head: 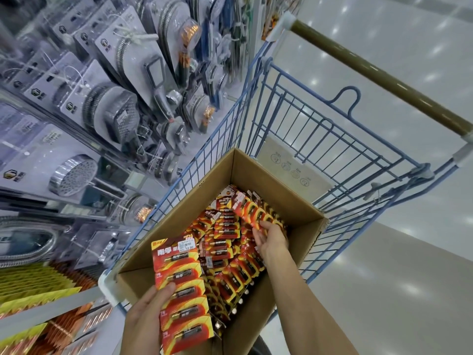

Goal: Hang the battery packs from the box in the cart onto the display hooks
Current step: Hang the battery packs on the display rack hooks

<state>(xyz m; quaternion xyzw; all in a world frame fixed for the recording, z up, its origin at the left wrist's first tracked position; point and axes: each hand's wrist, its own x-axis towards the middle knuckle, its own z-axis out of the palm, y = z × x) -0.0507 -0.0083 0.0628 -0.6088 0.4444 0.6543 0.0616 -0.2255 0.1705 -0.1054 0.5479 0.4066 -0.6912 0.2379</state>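
An open cardboard box sits in a blue wire cart and is full of red-and-yellow battery packs. My left hand grips a fanned stack of battery packs above the box's near left corner, thumb across their front. My right hand reaches into the box at its far right side and holds another fanned bunch of battery packs by its lower end. The display at the lower left holds hanging yellow and orange packs.
Shower heads and hoses in clear packaging hang on the shelving to the left of the cart. The cart's brown handle runs across the upper right. Pale glossy floor lies to the right.
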